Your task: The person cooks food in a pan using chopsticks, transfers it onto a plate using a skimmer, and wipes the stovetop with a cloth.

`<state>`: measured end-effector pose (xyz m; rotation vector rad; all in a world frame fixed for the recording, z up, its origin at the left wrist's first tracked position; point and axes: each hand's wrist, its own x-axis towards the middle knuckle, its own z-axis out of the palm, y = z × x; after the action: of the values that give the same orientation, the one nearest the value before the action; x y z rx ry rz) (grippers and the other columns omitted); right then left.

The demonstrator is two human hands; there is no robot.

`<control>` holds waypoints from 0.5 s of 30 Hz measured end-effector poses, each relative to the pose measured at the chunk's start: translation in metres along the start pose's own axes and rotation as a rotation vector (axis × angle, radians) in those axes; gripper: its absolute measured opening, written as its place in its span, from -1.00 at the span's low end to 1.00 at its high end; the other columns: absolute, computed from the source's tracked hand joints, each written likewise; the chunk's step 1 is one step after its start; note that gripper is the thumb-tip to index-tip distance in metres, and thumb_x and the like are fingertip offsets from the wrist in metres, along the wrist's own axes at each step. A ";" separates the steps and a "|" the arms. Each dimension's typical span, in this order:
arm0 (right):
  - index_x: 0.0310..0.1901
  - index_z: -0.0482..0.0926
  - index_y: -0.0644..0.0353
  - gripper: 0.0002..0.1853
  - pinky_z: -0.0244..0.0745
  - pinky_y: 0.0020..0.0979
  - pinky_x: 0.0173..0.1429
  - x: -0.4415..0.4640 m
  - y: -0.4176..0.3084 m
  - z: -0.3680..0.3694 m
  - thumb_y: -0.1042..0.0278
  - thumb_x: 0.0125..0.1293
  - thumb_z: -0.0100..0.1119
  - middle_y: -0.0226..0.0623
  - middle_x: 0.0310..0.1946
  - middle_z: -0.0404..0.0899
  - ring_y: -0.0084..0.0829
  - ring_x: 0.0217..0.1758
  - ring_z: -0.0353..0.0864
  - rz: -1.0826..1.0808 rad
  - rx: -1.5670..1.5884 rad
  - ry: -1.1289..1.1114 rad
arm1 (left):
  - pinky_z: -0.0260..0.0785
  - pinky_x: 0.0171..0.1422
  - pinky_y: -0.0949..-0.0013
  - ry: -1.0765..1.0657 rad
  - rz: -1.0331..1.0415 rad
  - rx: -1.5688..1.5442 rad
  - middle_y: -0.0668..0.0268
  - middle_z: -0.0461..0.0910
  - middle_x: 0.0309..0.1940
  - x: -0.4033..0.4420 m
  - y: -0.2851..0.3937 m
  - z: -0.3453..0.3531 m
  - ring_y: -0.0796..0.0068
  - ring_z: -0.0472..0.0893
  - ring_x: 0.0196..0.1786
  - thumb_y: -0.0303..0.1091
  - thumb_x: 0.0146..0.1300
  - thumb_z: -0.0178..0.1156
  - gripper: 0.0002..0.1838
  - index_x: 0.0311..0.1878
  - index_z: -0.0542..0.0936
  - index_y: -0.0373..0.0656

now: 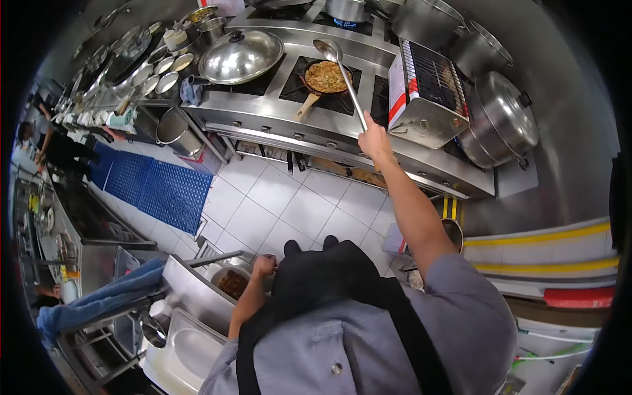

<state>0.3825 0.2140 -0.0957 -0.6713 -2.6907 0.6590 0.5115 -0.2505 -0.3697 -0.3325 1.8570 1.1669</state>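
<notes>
My right hand is stretched out toward the stove, its fingers wrapped around the end of a long metal ladle. The ladle's bowl is over the far edge of a small frying pan with a wooden handle. Browned food fills that pan, which sits on a burner. Low at my left side, my left hand is closed beside a container of dark reddish-brown food. Whatever its fingers hold, if anything, is too small to name.
A large domed lid covers a wok left of the pan. To the right stand a metal grill box and a big lidded pot. A blue floor mat lies at left, near another person. A metal tray is below left.
</notes>
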 end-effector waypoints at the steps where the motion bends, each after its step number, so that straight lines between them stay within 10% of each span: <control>1: 0.41 0.27 -0.02 -0.27 0.57 -0.03 -0.22 0.000 0.007 0.008 0.52 0.11 0.02 0.19 -0.35 0.63 0.08 -0.31 0.68 -0.044 0.051 0.062 | 0.49 -0.40 0.26 -0.004 0.011 0.015 0.17 0.67 -0.38 0.015 -0.010 -0.006 0.31 0.66 -0.44 -0.25 0.31 0.00 -0.68 -0.11 0.62 -0.29; 7: 0.38 0.32 0.00 -0.33 0.35 -0.43 -0.69 -0.017 -0.036 -0.028 0.54 0.18 0.10 -0.36 -0.58 0.43 -0.56 -0.72 0.41 0.316 0.857 -0.260 | 0.53 -0.30 0.21 -0.280 0.553 0.835 0.16 0.67 -0.44 0.056 -0.044 -0.044 0.30 0.68 -0.41 -0.14 0.24 0.04 -0.67 -0.32 0.67 -0.19; 11: -0.05 0.49 0.28 -0.74 0.43 -0.35 -0.69 0.018 -0.035 -0.023 0.54 0.20 0.06 -0.24 -0.65 0.46 -0.42 -0.72 0.51 0.154 0.637 -0.257 | 0.50 -0.12 0.17 -0.514 0.819 1.388 0.13 0.66 -0.34 0.069 -0.027 -0.068 0.24 0.65 -0.24 -0.16 0.19 0.10 -0.74 -0.33 0.66 -0.13; 15: -0.33 0.56 0.37 -0.87 0.44 -0.29 -0.63 0.061 -0.120 -0.178 0.54 0.07 0.09 -0.14 -0.62 0.55 -0.35 -0.67 0.58 0.128 0.549 -0.206 | 0.51 0.01 0.12 -0.485 0.933 1.713 0.18 0.70 -0.18 0.117 0.031 -0.098 0.15 0.67 -0.08 -0.12 0.15 0.16 -0.70 -0.26 0.70 -0.13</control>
<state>0.3536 0.2146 0.1253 -0.6503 -2.4657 1.4961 0.3730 -0.2901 -0.4290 1.6908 1.8620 -0.2246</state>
